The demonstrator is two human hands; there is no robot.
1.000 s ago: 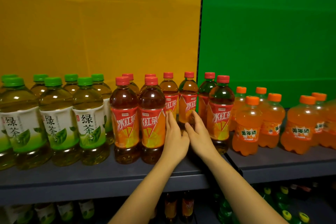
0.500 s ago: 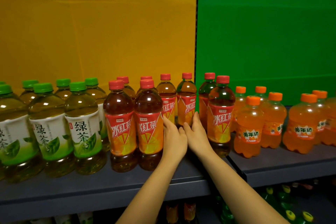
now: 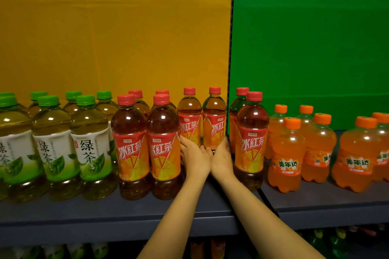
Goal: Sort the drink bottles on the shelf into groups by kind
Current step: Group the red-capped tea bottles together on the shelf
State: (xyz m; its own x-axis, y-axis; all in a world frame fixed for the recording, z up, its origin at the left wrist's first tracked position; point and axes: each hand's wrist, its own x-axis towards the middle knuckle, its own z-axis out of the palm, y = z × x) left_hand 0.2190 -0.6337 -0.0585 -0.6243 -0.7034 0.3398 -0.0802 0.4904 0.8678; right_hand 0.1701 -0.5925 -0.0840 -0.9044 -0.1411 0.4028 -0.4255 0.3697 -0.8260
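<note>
- Reaching into the gap between the front iced tea bottles (image 3: pixel 163 145), both hands cover the lower parts of two bottles at the back of the grey shelf (image 3: pixel 105 216).
- The left hand (image 3: pixel 194 160) lies fairly flat, with straight fingers against the lower label of the left rear iced tea bottle (image 3: pixel 189 124). Its palm side is hidden.
- The right hand (image 3: pixel 222 157) is cupped at the base of the right rear iced tea bottle (image 3: pixel 214 126). Its fingertips are out of sight, so I cannot tell whether it grips.
- The thumbs nearly meet between those two bottles.
- The green tea bottles (image 3: pixel 90 145) stand grouped to the left, the outermost cut off by the frame edge.
- The orange soda bottles (image 3: pixel 287 153) stand to the right, the last one also cropped.
- The lower-tier bottles (image 3: pixel 219 248) are dim and hard to make out.
- Half a second ago both hands lay nearer the shelf's front, with their fingertips level with the front bottles. They have since pushed further in, and the right hand's fingers have curved.
</note>
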